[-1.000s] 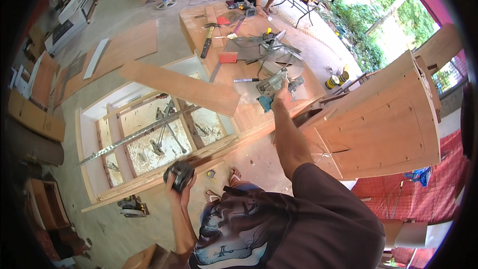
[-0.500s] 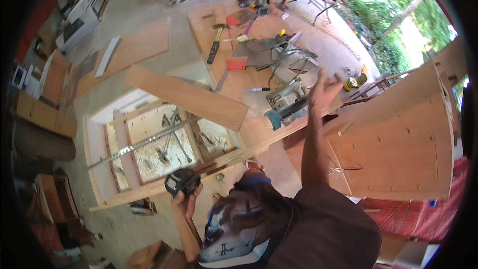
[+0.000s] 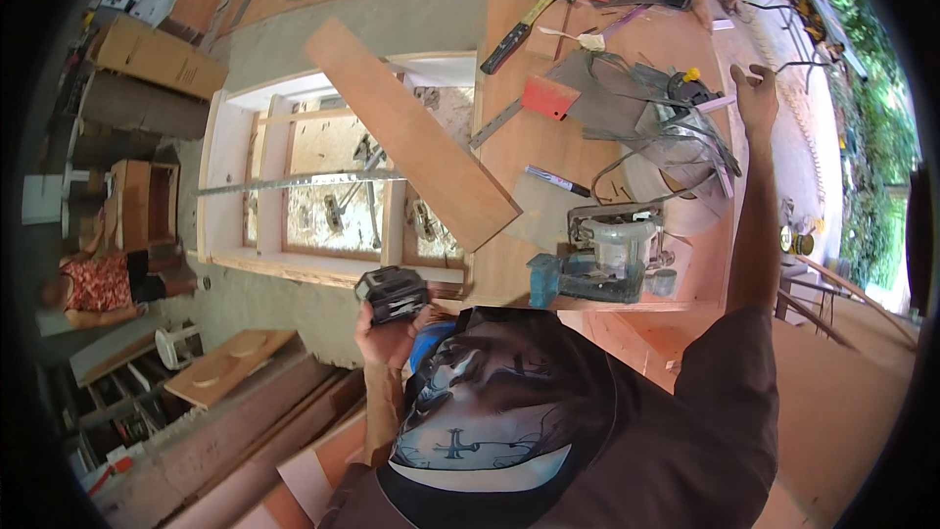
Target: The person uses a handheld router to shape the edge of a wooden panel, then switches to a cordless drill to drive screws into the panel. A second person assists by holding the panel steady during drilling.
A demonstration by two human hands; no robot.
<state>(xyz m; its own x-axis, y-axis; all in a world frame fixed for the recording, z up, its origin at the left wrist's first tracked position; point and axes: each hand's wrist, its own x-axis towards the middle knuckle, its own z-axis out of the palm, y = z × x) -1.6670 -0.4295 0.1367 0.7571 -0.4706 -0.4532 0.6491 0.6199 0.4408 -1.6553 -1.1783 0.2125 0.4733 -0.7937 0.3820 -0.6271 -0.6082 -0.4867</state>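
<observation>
Head view: hands apart, left gripping black block; marker carries print.

From the marker on the tabletop, the hammer is toward twelve o'clock, the power tool at five, the right hand at two, and a plank across the frame near ten.

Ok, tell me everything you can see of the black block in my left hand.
The black block is chunky and looks like moulded plastic, with ridges and paler grey patches; its kind is unclear. Your left hand holds it up from below, seen by the near edge of the wooden frame. Nothing else visibly touches it.
</observation>
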